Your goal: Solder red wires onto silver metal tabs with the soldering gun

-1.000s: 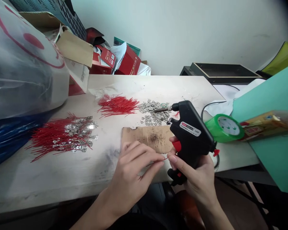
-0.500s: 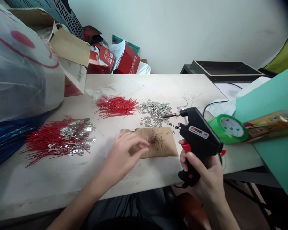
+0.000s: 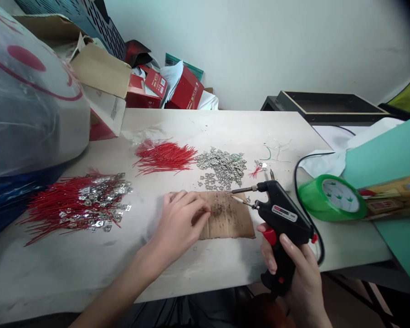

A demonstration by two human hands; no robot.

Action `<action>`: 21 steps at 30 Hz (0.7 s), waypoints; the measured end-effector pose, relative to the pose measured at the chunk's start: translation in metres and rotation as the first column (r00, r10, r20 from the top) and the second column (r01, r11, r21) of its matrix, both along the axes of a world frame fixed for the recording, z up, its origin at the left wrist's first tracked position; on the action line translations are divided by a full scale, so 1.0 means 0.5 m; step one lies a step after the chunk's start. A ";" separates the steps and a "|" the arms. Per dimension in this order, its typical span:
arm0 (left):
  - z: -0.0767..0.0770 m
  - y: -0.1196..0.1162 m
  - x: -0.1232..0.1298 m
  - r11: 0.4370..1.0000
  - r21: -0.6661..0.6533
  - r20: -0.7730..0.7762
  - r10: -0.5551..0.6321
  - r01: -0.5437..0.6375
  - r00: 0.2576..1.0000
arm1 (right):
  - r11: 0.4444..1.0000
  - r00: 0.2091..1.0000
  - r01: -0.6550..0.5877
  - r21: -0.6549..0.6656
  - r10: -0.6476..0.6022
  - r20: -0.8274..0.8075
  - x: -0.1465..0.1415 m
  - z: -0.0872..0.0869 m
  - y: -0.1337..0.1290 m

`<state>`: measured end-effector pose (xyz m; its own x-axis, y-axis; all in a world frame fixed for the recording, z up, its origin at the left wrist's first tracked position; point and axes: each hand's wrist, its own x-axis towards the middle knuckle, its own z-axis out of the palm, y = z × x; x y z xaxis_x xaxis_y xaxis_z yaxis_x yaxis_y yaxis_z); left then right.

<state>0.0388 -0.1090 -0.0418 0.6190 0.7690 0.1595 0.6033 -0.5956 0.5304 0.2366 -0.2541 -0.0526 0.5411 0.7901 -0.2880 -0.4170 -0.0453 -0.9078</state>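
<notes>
My right hand grips a black soldering gun with a red trigger, its forefinger at the trigger. The gun's metal tip and feed tube point left over a scorched piece of cardboard. At the cardboard's left part, my left hand is closed in a pinch. A short red wire end shows at its fingertips; the rest is hidden by the fingers. Beyond the cardboard lies a heap of small silver metal tabs, with a bundle of loose red wires to its left.
Red wires with metal tabs attached are piled at the left, beside a large plastic bag. A green tape roll stands at the right near the gun's cord. Boxes line the back wall.
The soldering gun has moved down slightly, its tip now over the cardboard. My left hand's fingers have drawn closer together at the cardboard. The whole view has shifted a little.
</notes>
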 end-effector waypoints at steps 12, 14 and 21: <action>0.038 0.130 0.059 0.996 0.083 -0.215 0.041 -0.024 0.976 | 0.993 0.987 0.088 0.074 -0.077 -0.142 0.019 -0.014 0.001; 0.039 0.139 0.055 0.996 0.085 -0.241 0.040 -0.020 0.970 | 0.994 0.986 0.076 0.074 -0.063 -0.156 0.019 -0.014 -0.001; 0.044 0.161 0.044 0.999 -0.019 -0.255 0.037 -0.044 0.966 | 0.996 0.981 0.028 0.084 -0.011 -0.194 0.025 -0.021 -0.007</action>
